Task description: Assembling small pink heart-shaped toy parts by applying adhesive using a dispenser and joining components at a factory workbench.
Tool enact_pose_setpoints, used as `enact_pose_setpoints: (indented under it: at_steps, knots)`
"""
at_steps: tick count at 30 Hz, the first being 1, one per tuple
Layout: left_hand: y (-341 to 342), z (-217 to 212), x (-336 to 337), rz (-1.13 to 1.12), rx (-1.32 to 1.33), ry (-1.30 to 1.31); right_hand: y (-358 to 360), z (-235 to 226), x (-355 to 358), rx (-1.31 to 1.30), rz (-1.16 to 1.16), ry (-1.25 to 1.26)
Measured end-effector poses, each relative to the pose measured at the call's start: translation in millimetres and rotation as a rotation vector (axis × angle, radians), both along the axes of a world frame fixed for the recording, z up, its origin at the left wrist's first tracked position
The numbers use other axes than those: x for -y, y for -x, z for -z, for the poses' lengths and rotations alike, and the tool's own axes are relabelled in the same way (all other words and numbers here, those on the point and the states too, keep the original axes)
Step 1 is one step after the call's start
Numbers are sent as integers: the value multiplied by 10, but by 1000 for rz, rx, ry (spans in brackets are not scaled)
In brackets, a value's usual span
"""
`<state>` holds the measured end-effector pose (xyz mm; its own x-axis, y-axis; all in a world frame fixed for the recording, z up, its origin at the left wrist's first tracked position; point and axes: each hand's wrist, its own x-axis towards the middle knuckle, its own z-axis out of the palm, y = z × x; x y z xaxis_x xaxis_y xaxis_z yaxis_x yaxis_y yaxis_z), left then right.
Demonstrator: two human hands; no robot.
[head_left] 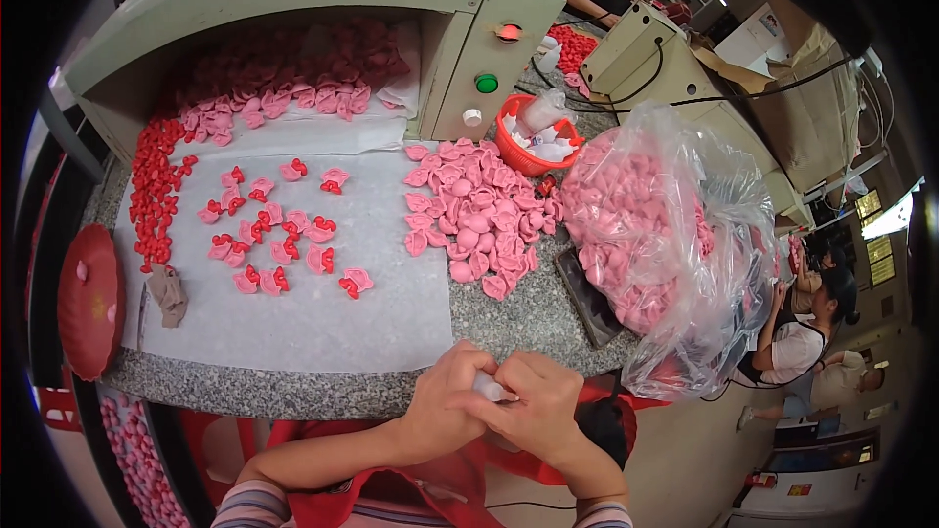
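Observation:
My left hand [445,399] and my right hand [536,403] meet at the table's front edge, fingers closed around a small white squeeze bottle [489,388]. Fingers cover most of the bottle. Ahead on white paper [391,332] lie several pink shell-like pieces with red bows [318,230]. A heap of plain pink pieces [474,215] is on the granite top to the right. Small red bows [156,191] are piled along the paper's left side.
A pale green machine [469,0] stands behind, more pink pieces in its opening. An orange-red basket [523,158] holds white bottles. To the right is a clear bag [636,225] of pink pieces, beside a dark flat block [587,298]. A red tray [88,323] sits far left.

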<state>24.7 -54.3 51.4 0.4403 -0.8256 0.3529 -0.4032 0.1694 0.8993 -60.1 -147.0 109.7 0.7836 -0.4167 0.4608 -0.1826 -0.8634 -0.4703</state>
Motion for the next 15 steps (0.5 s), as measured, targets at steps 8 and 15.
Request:
enact_pose_setpoints:
  at_steps: [8, 15]
  knots:
    - [-125, -207, -62, 450, -361, -157, -65, -115, 34, 138, -218, 21]
    - [-396, -46, 115, 1126, -445, -30, -86, -216, 124, 48, -445, -59]
